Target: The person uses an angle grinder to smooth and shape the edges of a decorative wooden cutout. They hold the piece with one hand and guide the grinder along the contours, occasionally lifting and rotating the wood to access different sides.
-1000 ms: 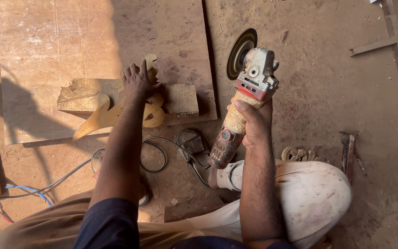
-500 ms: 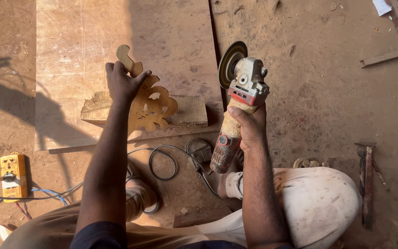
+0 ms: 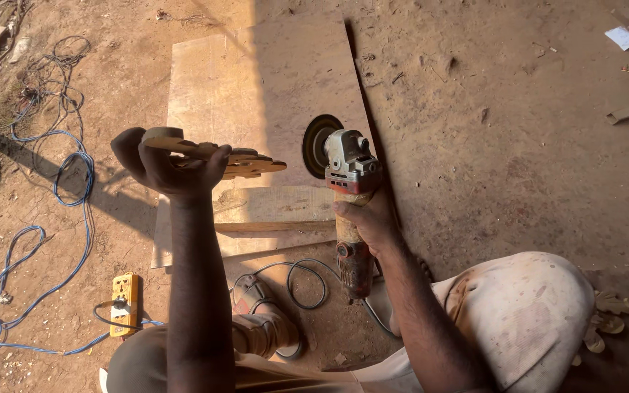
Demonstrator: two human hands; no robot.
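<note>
My left hand (image 3: 165,169) holds a flat carved wooden piece (image 3: 234,160) with scalloped edges, raised above the ground and roughly level. My right hand (image 3: 367,218) grips the body of an angle grinder (image 3: 349,196), its round disc (image 3: 316,144) pointing up beside the wooden piece. A small gap separates the disc from the piece's right tip. The grinder's black cord (image 3: 300,280) loops on the ground between my legs.
A large plywood sheet (image 3: 271,80) lies on the dirt below both hands, with a wooden block (image 3: 278,207) on it. A yellow extension socket (image 3: 125,302) and blue cable (image 3: 67,189) lie left. More carved pieces (image 3: 609,316) sit by my right knee (image 3: 525,313).
My left hand has lifted the carved wooden piece off the block and turned it flat in the air. The grinder stays held upright; the view has tilted left.
</note>
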